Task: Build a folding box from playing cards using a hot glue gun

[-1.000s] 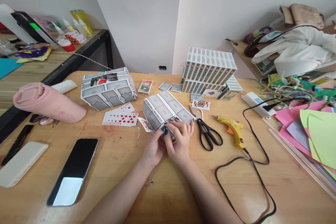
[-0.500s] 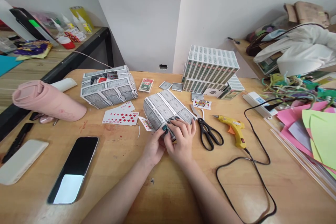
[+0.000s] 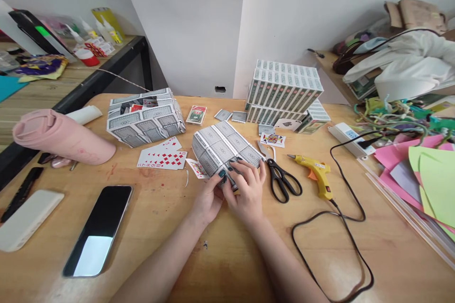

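Observation:
A box covered in playing cards [image 3: 222, 144], backs outward, rests on the table in front of me. My left hand [image 3: 209, 199] grips its near left corner, thumb on top and the other fingers mostly hidden. Across the near edge, my right hand [image 3: 246, 187] is curled with its fingertips pressing on the top and its thumb near the left thumb. Just right of the box lie black-handled scissors [image 3: 283, 181], and a face card [image 3: 196, 169] pokes out at its left side. Farther left are fanned red-suit cards [image 3: 161, 157] and a second card-covered box [image 3: 145, 118] with an opening on top.
A yellow glue gun [image 3: 314, 175] with a black cord lies at the right, near a white power strip [image 3: 350, 139]. Stacked card packs [image 3: 284, 87] stand at the back. On the left are a phone [image 3: 97, 232], a white power bank [image 3: 30, 220] and a pink bottle [image 3: 66, 137].
The view has shifted very slightly. Both hands keep their hold on the card-covered box, with hardly any finger movement.

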`<state>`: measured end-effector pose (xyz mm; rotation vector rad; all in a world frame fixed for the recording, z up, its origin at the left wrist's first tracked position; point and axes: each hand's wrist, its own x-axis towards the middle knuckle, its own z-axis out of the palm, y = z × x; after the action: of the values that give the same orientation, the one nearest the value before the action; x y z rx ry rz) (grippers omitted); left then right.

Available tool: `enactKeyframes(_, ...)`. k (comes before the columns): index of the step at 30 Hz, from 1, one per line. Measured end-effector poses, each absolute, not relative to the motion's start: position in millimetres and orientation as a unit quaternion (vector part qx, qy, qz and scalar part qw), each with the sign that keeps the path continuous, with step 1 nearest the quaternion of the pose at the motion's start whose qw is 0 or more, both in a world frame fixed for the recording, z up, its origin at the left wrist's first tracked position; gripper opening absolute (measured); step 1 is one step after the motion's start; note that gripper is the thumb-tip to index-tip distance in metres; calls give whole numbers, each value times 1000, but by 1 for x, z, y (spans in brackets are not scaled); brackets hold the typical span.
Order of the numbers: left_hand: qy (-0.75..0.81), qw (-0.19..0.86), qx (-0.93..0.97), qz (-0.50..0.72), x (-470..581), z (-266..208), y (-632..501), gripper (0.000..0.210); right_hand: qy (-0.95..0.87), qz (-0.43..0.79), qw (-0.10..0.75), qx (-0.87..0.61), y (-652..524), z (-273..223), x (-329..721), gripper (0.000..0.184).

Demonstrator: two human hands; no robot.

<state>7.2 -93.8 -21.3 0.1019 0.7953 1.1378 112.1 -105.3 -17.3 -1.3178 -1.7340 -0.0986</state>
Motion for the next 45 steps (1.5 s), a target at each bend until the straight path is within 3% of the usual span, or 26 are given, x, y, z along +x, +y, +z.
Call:
enactKeyframes(21,372,759,35,533,7,-19,-91,16,-737,-24,460,-496,-110,-19,121,9)
enactKeyframes(34,391,764,60,510,-7,-13,-76,18,-613,67,609,-498,-108,-25,123,13)
enactKeyframes(45,352,790,90,494,-25,-18,-70,23,-577,47,619,-531,-106,-28,125,13)
